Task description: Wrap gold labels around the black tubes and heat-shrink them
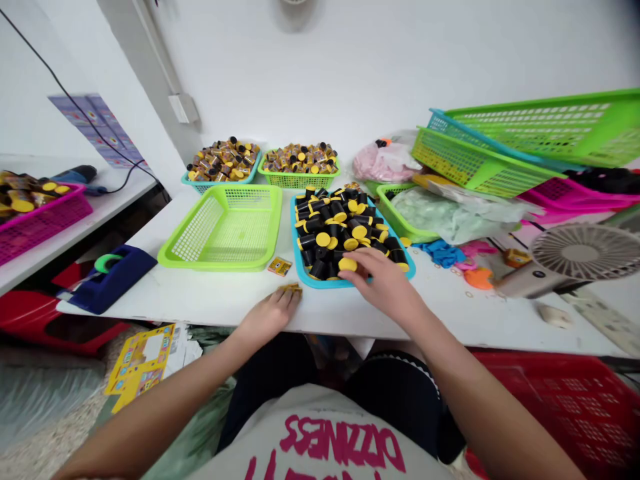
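Observation:
My right hand (385, 283) is at the near edge of a blue basket (327, 284), fingers closed on a small black tub with a yellow lid (347, 265). The basket is heaped with similar black tubs (333, 220) with yellow ends. My left hand (270, 315) rests near the front edge of the table, its fingers closed on a small yellow printed piece (290, 287), mostly hidden beneath them. Just beyond it lies a small flat yellow printed stack or card (279, 267). A green basket (220, 265) with a bare bottom stands beyond my left hand.
Two baskets of wrapped tubs (225, 161) stand against the wall. A blue tape dispenser (115, 280) sits at the left. To the right are stacked baskets (465, 163), a plastic bag (445, 210), coloured scraps (477, 277) and a small fan (583, 253).

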Demonstrator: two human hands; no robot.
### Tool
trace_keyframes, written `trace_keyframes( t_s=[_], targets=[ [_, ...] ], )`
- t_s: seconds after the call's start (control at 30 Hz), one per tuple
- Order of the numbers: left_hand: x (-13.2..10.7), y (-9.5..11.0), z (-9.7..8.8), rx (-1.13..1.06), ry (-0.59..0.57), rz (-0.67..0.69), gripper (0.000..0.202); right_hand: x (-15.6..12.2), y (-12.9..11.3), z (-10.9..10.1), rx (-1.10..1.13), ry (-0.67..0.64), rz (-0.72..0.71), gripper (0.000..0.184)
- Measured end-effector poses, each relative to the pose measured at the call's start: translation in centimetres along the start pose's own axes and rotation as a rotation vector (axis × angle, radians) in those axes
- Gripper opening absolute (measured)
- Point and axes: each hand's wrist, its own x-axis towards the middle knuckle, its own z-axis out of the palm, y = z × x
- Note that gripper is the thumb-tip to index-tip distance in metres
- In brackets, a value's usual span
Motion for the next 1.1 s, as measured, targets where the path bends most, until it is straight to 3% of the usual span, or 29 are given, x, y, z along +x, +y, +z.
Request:
trace_keyframes(
  t_s=[0.13, 0.3, 0.43, 0.57, 0.63, 0.73, 0.8, 0.87, 0.97, 1.1],
  targets=[
    [-0.1, 0.1, -2.3, 0.005, -0.131, 0.019, 0.061, -2.5, -0.5, -1.7, 0.423, 0.199, 0.275, 0.031],
    [-0.6, 0.3, -3.2, -0.166, -0.152, -0.095, 0.047, -7.5, -1.2, -0.3, 0.695, 0.132, 0.459, 0.036],
    [-0.7, 0.0, -2.7, -0.315, -0.141, -0.204, 0.038, -8.9, 0.0, 1.4, 0.583, 0.155, 0.339, 0.028],
    [-0.2, -1.0, -2.5, -0.592, -0.031, -0.242, 0.037, -7.7, 2.6, 1.5, 0.141, 0.173, -0.014, 0.030],
    [0.6, -1.0, -2.5, -0.735, 0.084, -0.255, 0.036, -6.9, 4.1, 1.4, -0.024, 0.203, -0.110, 0.030],
    [2.5, -0.1, -2.6, -1.133, 0.269, -0.412, 0.035, -6.1, 6.4, 1.7, -0.079, 0.369, -0.061, 0.030],
    [3.7, 0.8, -2.3, -1.510, 0.312, -0.572, 0.043, -5.9, 7.5, 2.2, -0.042, 0.465, -0.012, 0.031],
    [4.8, 1.5, -2.0, -1.712, 0.314, -0.663, 0.055, -5.7, 8.3, 2.7, -0.012, 0.495, 0.009, 0.032],
    [6.4, 1.4, -1.5, -1.756, 0.355, -0.664, 0.058, -5.1, 9.3, 3.2, 0.019, 0.474, 0.014, 0.035],
    [9.9, -0.6, -1.4, -1.697, 0.389, -0.661, 0.051, -2.2, 11.3, 3.7, 0.042, 0.443, 0.040, 0.043]
  ],
)
